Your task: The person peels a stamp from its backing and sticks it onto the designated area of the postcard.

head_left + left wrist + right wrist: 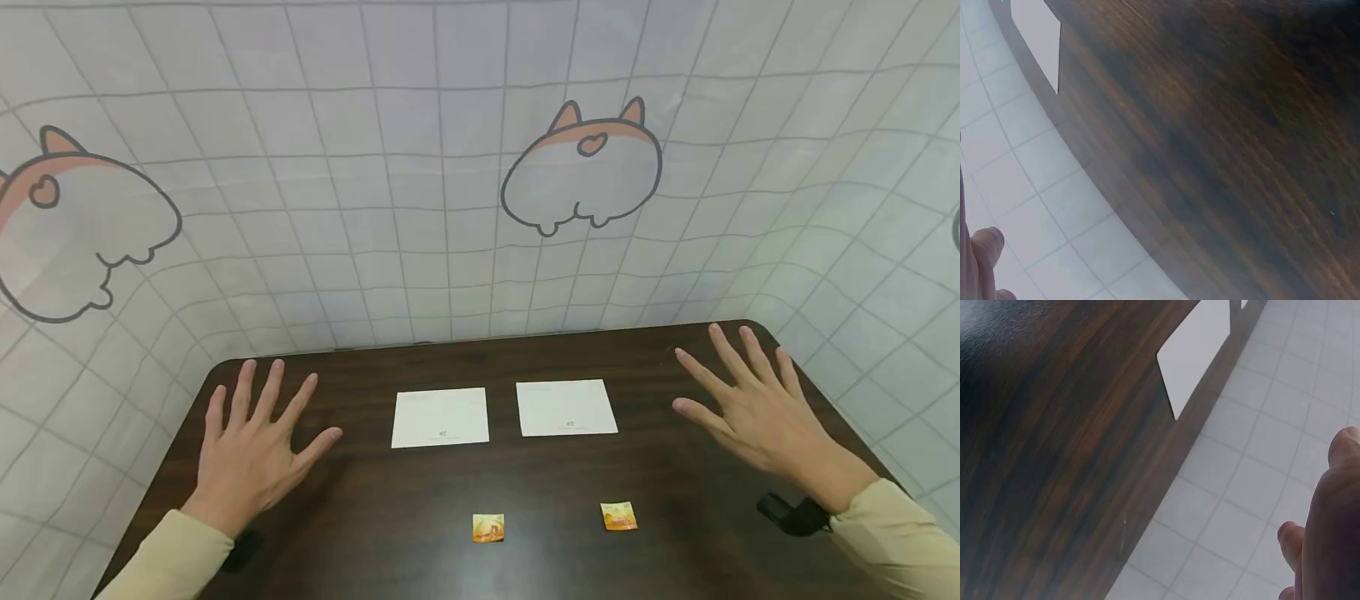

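My left hand [251,450], fingers spread and straight, is over the left side of the dark wooden table [360,517], holding nothing. On the opposite side my right hand [757,408] is likewise spread and holds nothing. Between them lie two white cards with small print, a left card [440,419] and a right card [566,408]. Closer to the front are two small yellow-orange packets, a left packet [488,528] and a right packet [618,516]. In each wrist view part of a white card shows, along with a few fingertips at the frame's edge.
A white grid-patterned cloth [405,208] with cartoon animal drawings hangs behind the table and along its sides. The table's far edge runs just behind the cards. Dark straps sit at both wrists by the pale sleeves [168,558].
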A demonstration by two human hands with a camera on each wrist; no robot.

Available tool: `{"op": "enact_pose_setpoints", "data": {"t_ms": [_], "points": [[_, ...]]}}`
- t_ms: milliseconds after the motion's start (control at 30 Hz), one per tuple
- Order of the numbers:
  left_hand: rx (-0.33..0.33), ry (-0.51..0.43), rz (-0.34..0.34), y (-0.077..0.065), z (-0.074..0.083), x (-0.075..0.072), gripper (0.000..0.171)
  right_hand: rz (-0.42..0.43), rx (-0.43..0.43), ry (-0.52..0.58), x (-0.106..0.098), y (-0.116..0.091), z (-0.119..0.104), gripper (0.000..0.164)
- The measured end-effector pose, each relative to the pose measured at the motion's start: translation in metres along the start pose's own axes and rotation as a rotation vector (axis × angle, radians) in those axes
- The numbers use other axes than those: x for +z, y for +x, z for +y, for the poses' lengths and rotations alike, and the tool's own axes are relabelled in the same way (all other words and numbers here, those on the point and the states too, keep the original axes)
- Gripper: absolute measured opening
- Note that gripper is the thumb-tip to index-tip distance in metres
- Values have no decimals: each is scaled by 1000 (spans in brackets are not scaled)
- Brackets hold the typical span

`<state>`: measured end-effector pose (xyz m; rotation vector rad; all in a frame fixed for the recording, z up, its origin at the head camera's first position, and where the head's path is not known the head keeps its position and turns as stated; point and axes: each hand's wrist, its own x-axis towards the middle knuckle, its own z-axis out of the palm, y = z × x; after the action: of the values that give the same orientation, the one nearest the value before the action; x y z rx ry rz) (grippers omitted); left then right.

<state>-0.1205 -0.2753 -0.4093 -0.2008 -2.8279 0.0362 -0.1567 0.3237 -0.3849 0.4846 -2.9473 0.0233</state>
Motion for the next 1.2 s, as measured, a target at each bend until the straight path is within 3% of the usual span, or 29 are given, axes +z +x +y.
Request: {"op": "enact_pose_setpoints", "data": {"t_ms": [633,733,900,1033,1200], "points": [[19,-43,-52,12,24,12,80,59,-100,83,9,13,-51,71],[23,-52,-77,14,29,17,79,123,-109,176,15,13,-62,71],[37,-95,-128,19,38,24,75,185,-75,441,26,11,-92,61],[48,-111,-130,23,49,34,74,140,-41,631,33,8,-118,55],[87,-114,-173,29,63,44,74,23,-39,821,42,6,-146,51]]}}
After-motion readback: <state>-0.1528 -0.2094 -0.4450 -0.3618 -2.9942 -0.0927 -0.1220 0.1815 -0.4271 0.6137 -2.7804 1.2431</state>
